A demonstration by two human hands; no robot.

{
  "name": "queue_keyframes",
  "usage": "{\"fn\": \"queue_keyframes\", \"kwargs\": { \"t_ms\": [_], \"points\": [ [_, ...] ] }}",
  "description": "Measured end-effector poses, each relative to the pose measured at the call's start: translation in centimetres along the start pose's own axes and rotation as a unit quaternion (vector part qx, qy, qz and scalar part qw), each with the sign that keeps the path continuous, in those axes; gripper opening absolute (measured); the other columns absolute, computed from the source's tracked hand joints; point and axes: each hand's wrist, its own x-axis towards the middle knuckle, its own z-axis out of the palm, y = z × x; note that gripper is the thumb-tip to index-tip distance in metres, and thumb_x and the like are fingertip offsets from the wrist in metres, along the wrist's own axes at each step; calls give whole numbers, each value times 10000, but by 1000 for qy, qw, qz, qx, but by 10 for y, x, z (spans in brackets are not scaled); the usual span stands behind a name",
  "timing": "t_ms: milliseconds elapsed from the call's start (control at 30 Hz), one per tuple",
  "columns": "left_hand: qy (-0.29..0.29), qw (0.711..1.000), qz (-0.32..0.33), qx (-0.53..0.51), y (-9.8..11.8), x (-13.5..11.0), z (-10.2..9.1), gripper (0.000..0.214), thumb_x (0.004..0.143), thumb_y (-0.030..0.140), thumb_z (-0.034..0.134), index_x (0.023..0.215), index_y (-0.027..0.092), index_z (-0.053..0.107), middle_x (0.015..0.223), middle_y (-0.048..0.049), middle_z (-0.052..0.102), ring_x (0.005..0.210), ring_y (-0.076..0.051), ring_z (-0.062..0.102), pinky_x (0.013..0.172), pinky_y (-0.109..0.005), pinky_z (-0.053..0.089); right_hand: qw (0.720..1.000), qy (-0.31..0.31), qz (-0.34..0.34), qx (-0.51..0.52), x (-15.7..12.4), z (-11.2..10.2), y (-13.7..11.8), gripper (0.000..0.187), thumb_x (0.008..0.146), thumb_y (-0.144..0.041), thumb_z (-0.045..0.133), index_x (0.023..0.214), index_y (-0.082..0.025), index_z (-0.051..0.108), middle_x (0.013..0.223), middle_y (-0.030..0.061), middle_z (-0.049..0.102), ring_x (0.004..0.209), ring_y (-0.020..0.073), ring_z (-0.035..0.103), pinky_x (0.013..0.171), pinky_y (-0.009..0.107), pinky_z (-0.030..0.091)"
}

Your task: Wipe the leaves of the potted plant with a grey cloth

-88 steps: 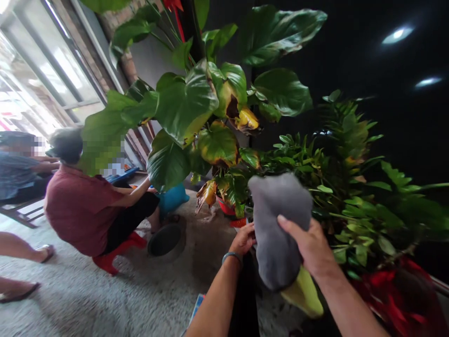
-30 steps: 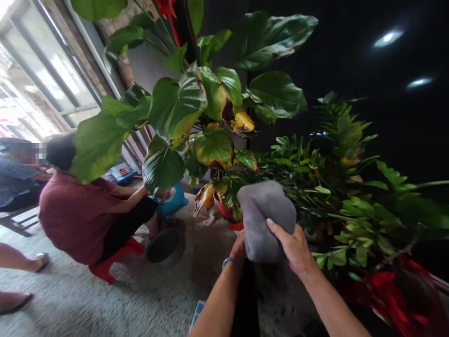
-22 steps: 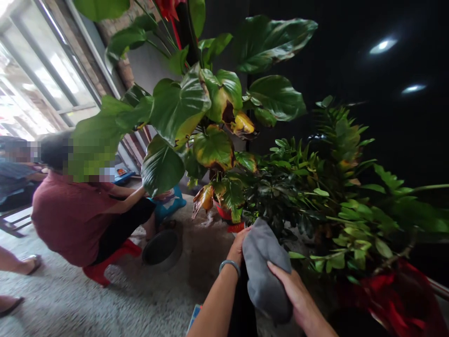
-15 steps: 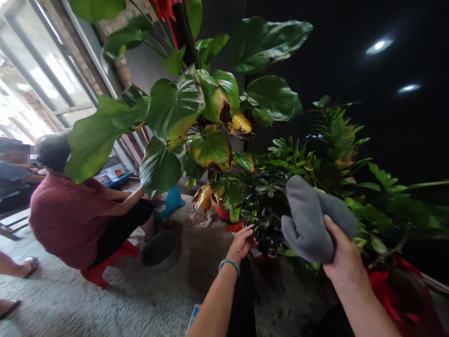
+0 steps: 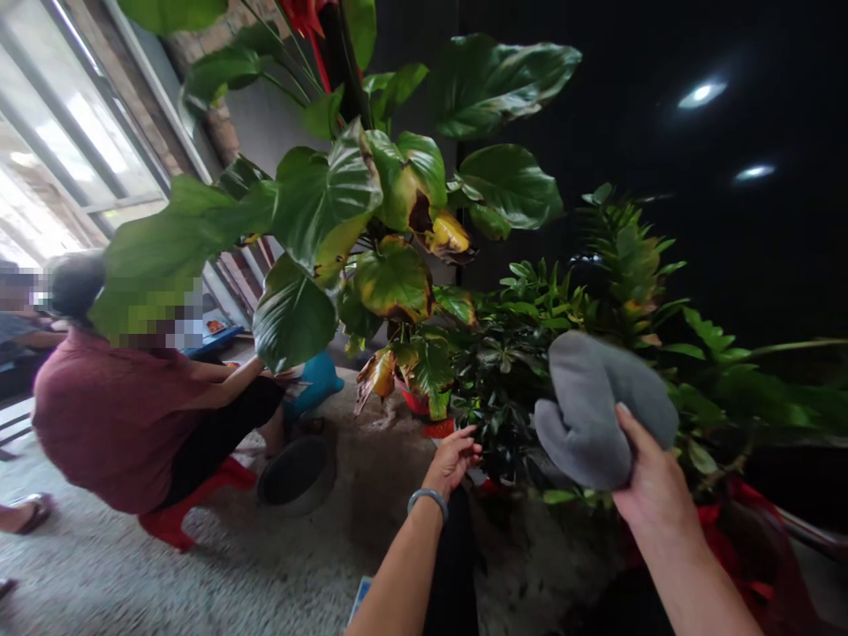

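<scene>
right hand (image 5: 653,481) raised, gripping grey cloth (image 5: 596,406); left hand (image 5: 452,459) loosely open at dark leaves (image 5: 503,389).

Daylight pours in from the windows (image 5: 59,159) on the upper left, blown out to near white, and it lights the big leaves (image 5: 318,203) and the floor (image 5: 199,574) evenly. The right side falls into deep dark, broken only by two ceiling lights (image 5: 702,91) smeared into soft ovals. The grey cloth (image 5: 589,411) is lit flat, with little shadow. Straight window bars bow near the left edge, and everything looks stretched toward the corners. The red pot (image 5: 761,548) at lower right is blurred, and faces at left are pixelated.
</scene>
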Motion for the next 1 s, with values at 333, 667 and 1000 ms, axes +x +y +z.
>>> {"fn": "queue_keyframes", "kwargs": {
  "t_ms": [333, 667, 1000],
  "points": [
    [20, 999, 15, -43, 2, -5, 5, 103, 704, 81, 728, 802, 102, 706, 727, -63, 690, 680, -163, 666, 615, -236, 506, 953, -43, 285, -90, -40, -41, 42, 303, 480, -374, 818, 708, -207, 709, 725, 90, 777, 993, 371, 705, 792, 464, 603],
    [22, 999, 13, -27, 0, -5, 5, 186, 659, 14, 750, 818, 93, 695, 670, -50, 662, 648, -152, 656, 643, -246, 519, 972, -52, 218, -73, -7, 2, 38, 233, 500, -342, 786, 652, -221, 657, 620, 59, 749, 940, 346, 723, 765, 449, 610],
    [16, 1000, 5, -14, 0, -3, 4, 200, 666, 2, 725, 832, 105, 684, 655, -37, 664, 646, -142, 657, 644, -238, 527, 999, -31, 20, -34, -18, 20, 0, 438, 447, -340, 823, 853, -219, 713, 925, 22, 789, 1086, 272, 674, 869, 331, 567]
  ]
}}
